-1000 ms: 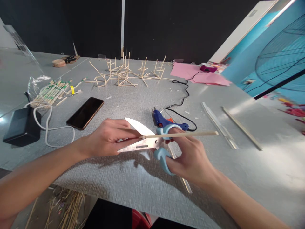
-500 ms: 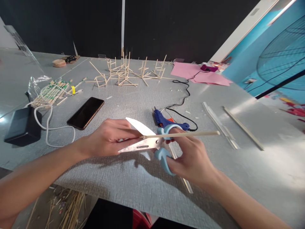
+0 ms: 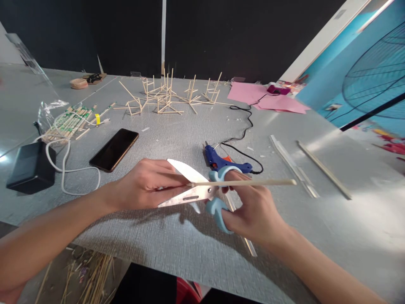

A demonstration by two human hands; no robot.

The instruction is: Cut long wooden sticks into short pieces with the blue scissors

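My left hand pinches one end of a thin wooden stick, which points off to the right over my other hand. In my right hand is a pair of scissors with light blue handles, fingers and thumb through the loops. The blades are spread, and the stick lies between them near the pivot, close to my left fingertips. Just beyond the scissors a blue glue gun rests on the table. A clear strip on the table is partly hidden under my right hand.
Stick frames stand along the back. A phone, a black power adapter and a bag of chopsticks lie left. Pink paper is at the back right. Clear strips and another stick lie right.
The stick has tipped slightly, its free right end a little lower and farther right. Both hands keep nearly the same place, and the scissors stay spread around the stick.
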